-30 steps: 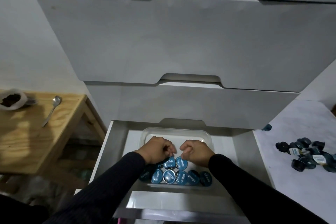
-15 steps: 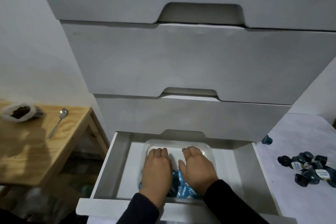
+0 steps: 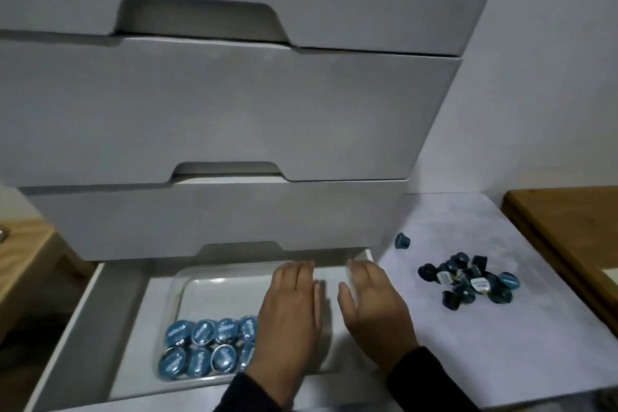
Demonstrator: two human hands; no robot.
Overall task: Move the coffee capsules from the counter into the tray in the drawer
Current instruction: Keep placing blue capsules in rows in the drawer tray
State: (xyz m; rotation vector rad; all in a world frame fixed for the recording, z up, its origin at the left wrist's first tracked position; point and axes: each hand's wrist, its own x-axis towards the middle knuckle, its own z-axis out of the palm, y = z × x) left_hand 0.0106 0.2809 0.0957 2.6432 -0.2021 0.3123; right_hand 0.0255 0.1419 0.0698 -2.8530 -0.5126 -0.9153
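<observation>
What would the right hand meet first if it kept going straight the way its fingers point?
Probably the drawer front directly above the open drawer: the right hand points up-frame toward it with nothing visible between, though depth is unclear.

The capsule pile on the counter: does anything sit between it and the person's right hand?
Nothing visible does. The right hand is open over the drawer's right edge, and only bare white counter lies between it and the capsule pile. One stray capsule sits farther back, off that line.

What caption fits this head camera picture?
Open hands above the drawer tray; capsules wait on the counter.
</observation>
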